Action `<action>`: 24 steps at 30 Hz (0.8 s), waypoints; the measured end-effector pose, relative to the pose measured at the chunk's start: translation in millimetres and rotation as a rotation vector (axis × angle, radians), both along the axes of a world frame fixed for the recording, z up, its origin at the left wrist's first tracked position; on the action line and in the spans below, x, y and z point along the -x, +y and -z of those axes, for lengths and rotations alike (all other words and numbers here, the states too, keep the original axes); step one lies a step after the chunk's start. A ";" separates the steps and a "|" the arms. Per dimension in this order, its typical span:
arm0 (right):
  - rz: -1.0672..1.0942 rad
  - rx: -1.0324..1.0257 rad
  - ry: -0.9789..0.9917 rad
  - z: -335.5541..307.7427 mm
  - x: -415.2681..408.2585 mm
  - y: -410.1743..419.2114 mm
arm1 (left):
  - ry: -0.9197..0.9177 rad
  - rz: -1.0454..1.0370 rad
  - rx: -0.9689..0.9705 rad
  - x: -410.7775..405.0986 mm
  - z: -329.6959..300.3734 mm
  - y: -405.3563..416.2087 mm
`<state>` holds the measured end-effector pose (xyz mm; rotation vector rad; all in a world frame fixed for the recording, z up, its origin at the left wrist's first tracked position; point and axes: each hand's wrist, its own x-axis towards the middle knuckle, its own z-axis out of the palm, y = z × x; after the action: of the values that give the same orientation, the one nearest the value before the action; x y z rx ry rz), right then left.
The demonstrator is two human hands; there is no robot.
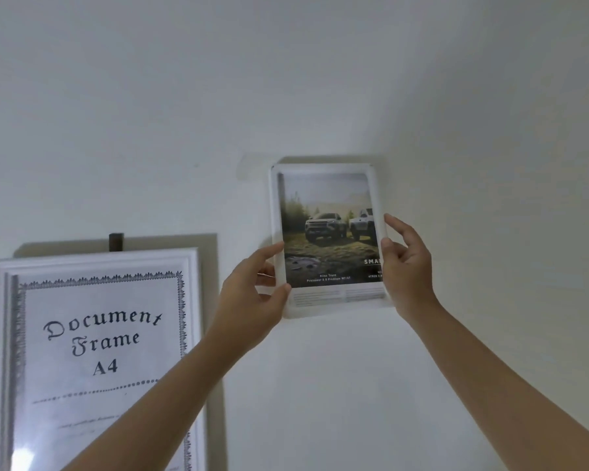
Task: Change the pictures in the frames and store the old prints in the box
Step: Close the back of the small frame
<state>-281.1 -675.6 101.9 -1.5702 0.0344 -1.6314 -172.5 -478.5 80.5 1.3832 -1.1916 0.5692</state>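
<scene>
We see a small white rectangular picture frame (323,169) held upright and flat against the pale wall (320,79), its print showing two off-road vehicles on muddy ground before misty trees, with white lettering and a pale text strip beneath. The left hand (252,300) grips the frame's lower left edge, thumb on the front near the bottom corner and fingers curled around the side. The right hand (405,266) clasps the right edge, thumb pressed on the front and fingertips reaching higher up the rim. That thumb covers part of the lettering, so we read only "SMA". The fine captions are too blurred to read. Whatever carries the frame behind is hidden.

Left of and below this frame hangs a larger white moulded document frame (191,266), printed "Document Frame A4", from a dark hook (116,242); its lower part is cut off, and the left forearm crosses it.
</scene>
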 end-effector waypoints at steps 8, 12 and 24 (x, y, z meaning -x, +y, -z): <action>0.017 0.011 0.016 25.9 -13.2 -8.9 | -0.082 -0.069 0.004 -2.3 25.3 -5.5; 0.065 0.043 0.014 28.9 -16.8 -11.1 | -0.127 -0.116 0.013 -3.9 27.2 -5.8; 0.137 0.081 0.108 62.2 -14.9 -16.2 | -0.115 -0.208 -0.031 -3.2 44.8 -8.4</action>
<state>-266.2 -691.8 39.7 -1.7499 0.1372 -1.6690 -169.3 -486.9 35.7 1.5288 -1.1585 0.7885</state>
